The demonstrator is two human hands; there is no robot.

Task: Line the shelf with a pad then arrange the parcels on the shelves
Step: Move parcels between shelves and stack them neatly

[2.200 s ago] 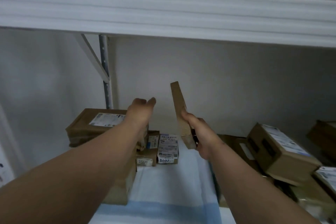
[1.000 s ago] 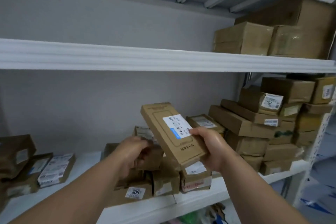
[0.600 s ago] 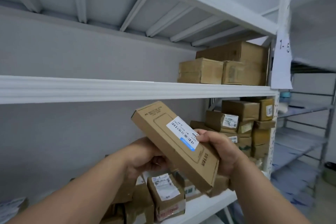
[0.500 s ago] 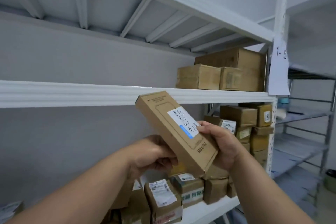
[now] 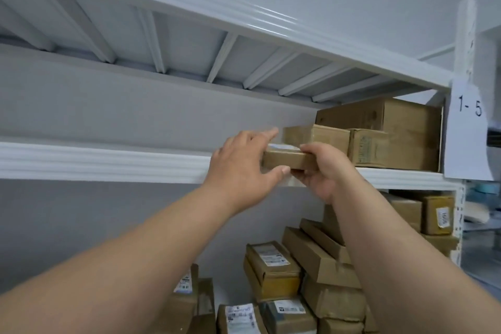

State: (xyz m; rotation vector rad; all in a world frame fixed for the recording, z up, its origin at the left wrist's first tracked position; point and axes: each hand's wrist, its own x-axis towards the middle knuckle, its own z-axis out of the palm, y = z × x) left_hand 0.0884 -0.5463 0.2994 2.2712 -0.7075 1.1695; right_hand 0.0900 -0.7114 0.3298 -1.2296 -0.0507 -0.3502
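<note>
Both hands hold a flat parcel at the front edge of the upper shelf.

Just right of frame centre, the flat brown parcel (image 5: 288, 160) lies level at the lip of the white upper shelf (image 5: 103, 161). The left hand (image 5: 244, 164) spans its left end, fingers over the top and thumb beneath; the right hand (image 5: 324, 168) grips its right end. Behind it, towards the right, cardboard boxes (image 5: 379, 133) sit on the same shelf. A paper sign (image 5: 469, 130) marked "1- 5" hangs on the upright at the right edge. In the lower right of the frame, labelled parcels (image 5: 273, 268) are piled on the shelf below.
</note>
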